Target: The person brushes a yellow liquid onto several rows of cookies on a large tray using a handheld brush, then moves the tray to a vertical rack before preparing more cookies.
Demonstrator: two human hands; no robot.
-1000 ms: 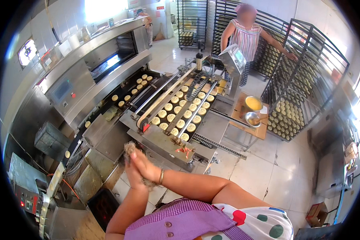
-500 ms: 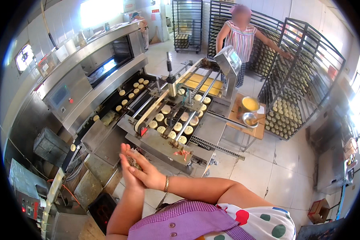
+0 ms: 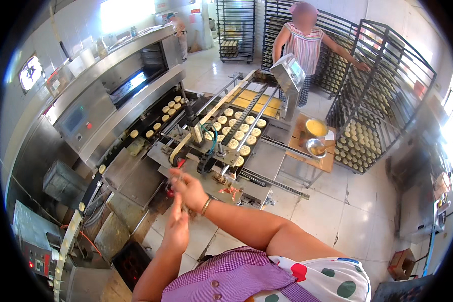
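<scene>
My left hand (image 3: 175, 229) is raised at the near edge of the machine, its fingers stretched upward. Just above it, my right hand (image 3: 188, 191) reaches across from the right, a bracelet (image 3: 207, 204) on its wrist. Its fingers are extended and somewhat blurred. The palms face each other, and I make out nothing held between them. Beyond my hands stands a metal machine with a moving carriage (image 3: 199, 132). Under its rails, round pale cakes (image 3: 244, 128) lie in rows on a dark tray.
More round cakes (image 3: 171, 104) ride a dark belt beside the long steel oven (image 3: 131, 121). A small wooden table (image 3: 299, 143) holds a yellow-filled bowl (image 3: 315, 128) and a metal bowl (image 3: 315, 147). A person (image 3: 302, 50) stands by a tall loaded rack (image 3: 377, 95); another person (image 3: 178, 35) is farther back.
My hands, pressed together around a brownish clump before, have come apart and shifted slightly right. The carriage has moved nearer and left, uncovering more cakes. Cakes on the belt have shifted.
</scene>
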